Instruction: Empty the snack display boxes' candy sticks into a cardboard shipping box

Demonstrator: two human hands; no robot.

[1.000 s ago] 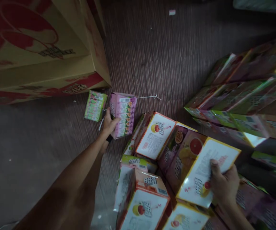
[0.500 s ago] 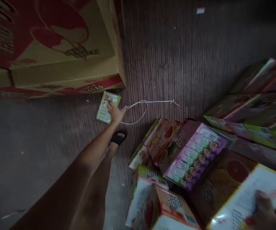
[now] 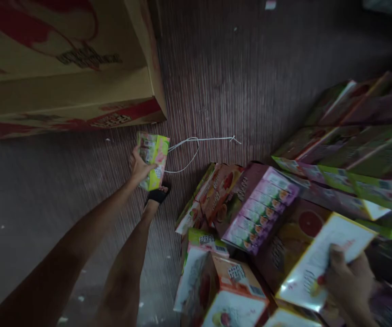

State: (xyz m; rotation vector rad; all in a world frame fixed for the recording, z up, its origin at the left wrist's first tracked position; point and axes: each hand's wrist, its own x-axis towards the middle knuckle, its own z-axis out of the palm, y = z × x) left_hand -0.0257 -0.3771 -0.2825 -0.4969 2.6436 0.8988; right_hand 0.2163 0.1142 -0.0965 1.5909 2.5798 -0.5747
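**Green pack lifted off the floor**

Half a second ago our left hand (image 3: 139, 165) lay on the green pack (image 3: 153, 160) flat on the floor; now the pack is up in that hand, tilted, its printed face turned toward us. The fingers (image 3: 135, 160) are closed round its left edge, the thumb pressed on the front. We hold it above the ribbed floor mat (image 3: 250, 81), just off the near corner of the big cardboard carton (image 3: 62, 77) and right above our foot in a black sandal (image 3: 157, 194). A white string (image 3: 196, 145) lies looped on the mat just right of the pack.

Our right hand (image 3: 350, 281) is low at the right edge of the view, gripping a white-faced carton (image 3: 321, 261) by its lower corner: the thumb lies on the white face, and the other fingers are hidden beneath.

Left of that carton, a purple pack (image 3: 259, 209) lies on top of a loose heap of fruit-printed boxes (image 3: 226, 281) on the floor. Beyond it, along the right side, more boxes stand in a tall stack (image 3: 352, 136), blurred and dim.
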